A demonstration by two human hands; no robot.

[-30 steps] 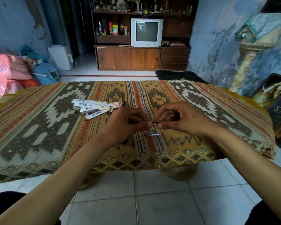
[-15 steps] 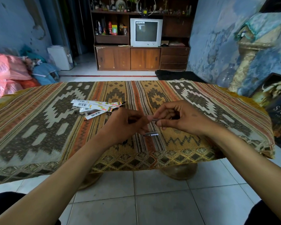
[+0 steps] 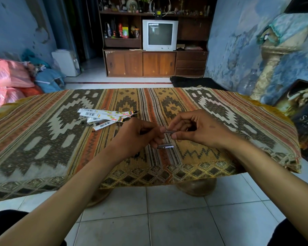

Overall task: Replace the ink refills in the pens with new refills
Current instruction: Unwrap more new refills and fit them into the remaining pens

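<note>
A thin pen part (image 3: 168,132), dark and slender, is held just above the patterned cloth (image 3: 43,139), bridging the two hands. The left hand (image 3: 137,137) has its fingers curled and pinches one end; the right hand (image 3: 196,129) pinches the other end between thumb and forefinger. Just below the pen part, a short silvery piece (image 3: 165,146) lies on the cloth. Left of and beyond the pen part rests a pile of packaged refills (image 3: 105,116).

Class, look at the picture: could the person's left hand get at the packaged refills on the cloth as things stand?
Probably yes, but not at once: the refill packets lie uncovered just beyond the left hand, with only cloth between. That hand is busy pinching the pen part with the right hand.
</note>
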